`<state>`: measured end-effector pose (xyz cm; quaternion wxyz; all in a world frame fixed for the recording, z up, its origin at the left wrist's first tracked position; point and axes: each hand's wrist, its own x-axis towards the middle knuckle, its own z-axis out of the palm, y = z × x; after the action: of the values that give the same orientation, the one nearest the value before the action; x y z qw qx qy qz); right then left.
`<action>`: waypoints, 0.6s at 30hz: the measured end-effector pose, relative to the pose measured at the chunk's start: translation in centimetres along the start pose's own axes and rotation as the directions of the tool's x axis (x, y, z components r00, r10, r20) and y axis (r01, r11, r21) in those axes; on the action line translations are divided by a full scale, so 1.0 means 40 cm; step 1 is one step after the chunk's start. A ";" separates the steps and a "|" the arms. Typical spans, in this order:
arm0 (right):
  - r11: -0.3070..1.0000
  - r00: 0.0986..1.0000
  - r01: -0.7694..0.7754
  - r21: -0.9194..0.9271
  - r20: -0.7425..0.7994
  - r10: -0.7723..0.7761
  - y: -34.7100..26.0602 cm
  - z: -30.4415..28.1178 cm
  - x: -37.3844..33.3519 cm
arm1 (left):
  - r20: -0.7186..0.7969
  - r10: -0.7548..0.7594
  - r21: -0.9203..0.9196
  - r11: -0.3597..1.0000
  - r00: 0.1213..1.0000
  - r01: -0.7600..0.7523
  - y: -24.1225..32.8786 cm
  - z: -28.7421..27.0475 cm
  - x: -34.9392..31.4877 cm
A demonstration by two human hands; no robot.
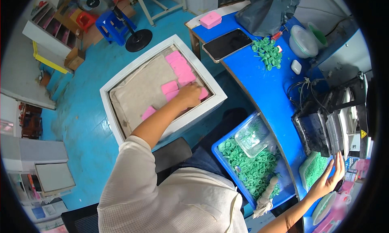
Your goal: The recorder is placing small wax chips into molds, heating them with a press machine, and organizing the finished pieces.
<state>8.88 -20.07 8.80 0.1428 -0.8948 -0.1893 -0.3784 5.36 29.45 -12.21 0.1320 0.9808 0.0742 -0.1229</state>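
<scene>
While reaching across into the white square-framed bin (pixel 121 80) lined with grey cloth, left hand (pixel 189 95) pressed flat, fingers together and curled slightly, on top of the flat pink rectangular blocks (pixel 181 69). Not clear whether clamped on a block or only resting on one. Blocks small, soft-edged, matte bubblegum pink, all alike; a column of them overlapped along the bin's far right side, two more just beside the hand toward the middle, one lying apart nearer the lower left on the cloth, another peeking out from under the fingers. One more pink block (pixel 210 20), thicker-looking, well apart on the far corner of the curved blue table (pixel 267 91), near a black phone (pixel 227 44) and a loose heap of small green plastic rings (pixel 268 52). Right hand (pixel 329 179) open, fingers spread and straight, palm laid against the front edge of the black and grey press machine (pixel 332 123), just beside a green tray of rings (pixel 314 168). Below the table, blue plastic crate (pixel 227 168) full of green rings, with a clear tub inside
</scene>
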 end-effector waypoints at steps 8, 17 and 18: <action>0.893 0.942 -0.224 0.389 -0.149 0.301 -0.080 -0.023 -0.156 | -0.448 -0.001 -0.514 0.819 0.894 -0.256 0.111 -0.080 -0.148; -0.104 0.566 -0.824 0.557 0.803 -0.187 -0.313 0.078 -0.219 | -0.655 0.500 -0.300 0.517 0.567 -0.802 0.501 -0.138 -0.299; -0.064 0.513 -0.858 0.509 0.850 -0.121 -0.318 0.060 -0.213 | -0.646 0.506 -0.312 0.509 0.572 -0.802 0.527 -0.125 -0.300</action>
<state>-0.78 -9.80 2.37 0.7184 -0.6216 -0.1216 0.2876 -1.28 9.36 0.66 0.4366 0.8367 -0.2534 0.2123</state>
